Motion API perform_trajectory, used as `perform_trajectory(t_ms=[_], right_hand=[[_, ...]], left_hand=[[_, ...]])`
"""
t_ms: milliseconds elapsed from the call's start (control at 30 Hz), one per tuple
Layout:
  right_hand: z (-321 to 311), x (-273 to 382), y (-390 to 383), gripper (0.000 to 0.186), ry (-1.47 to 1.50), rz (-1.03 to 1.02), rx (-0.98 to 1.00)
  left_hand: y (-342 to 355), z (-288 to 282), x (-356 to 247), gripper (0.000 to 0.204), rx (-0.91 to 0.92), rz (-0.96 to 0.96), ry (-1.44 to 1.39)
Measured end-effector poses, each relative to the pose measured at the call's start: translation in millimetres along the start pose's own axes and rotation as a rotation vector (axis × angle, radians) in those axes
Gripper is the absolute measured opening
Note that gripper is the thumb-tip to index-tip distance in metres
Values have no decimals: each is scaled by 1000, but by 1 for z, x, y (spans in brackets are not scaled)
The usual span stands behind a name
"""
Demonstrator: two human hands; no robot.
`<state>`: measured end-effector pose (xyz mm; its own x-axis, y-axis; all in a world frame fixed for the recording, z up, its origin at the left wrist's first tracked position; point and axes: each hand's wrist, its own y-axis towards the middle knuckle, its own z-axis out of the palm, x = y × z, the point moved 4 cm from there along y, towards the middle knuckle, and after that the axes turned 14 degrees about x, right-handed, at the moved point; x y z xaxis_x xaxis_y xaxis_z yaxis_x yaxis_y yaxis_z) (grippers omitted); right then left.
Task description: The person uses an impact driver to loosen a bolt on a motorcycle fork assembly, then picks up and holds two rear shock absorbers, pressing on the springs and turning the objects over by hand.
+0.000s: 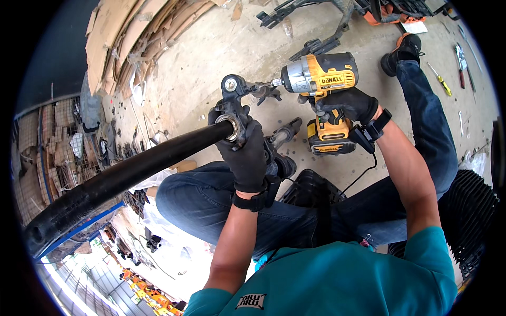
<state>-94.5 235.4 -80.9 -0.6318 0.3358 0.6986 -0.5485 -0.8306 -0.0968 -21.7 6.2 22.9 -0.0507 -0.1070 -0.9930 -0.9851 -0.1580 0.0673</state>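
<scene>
My left hand [244, 163], in a black glove, is closed round a black metal bracket [240, 90] with a round boss. A long black tube [158, 157] runs from a silver ring at the bracket out to the lower left. My right hand [354, 105], also gloved, grips the handle of a yellow and black cordless impact wrench [334, 67]. The tool's nose points left, its bit against or very near the bracket's side; exact contact is hard to see. Its battery [331, 146] hangs below my hand. Below the tool, a dark jointed metal part [286, 132] shows near my left wrist.
Flattened cardboard [124, 39] is stacked at the far left. Black frame parts [337, 31] lie on the far floor. To the right are a yellow-handled screwdriver [440, 80], pliers [461, 62] and a small spanner [460, 122]. A thin black cable [363, 171] runs from my right wrist.
</scene>
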Motion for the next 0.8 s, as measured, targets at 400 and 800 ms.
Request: perform_trajectory(t_ms=[400,800], right_hand=[[-5,-9,0,47,-7,10,-16],[7,1,-7,46,-135,3,-74]], left_hand=[[-5,5,-3,70,21,9,-21],[-15,1,-3,57,32,-12,7]])
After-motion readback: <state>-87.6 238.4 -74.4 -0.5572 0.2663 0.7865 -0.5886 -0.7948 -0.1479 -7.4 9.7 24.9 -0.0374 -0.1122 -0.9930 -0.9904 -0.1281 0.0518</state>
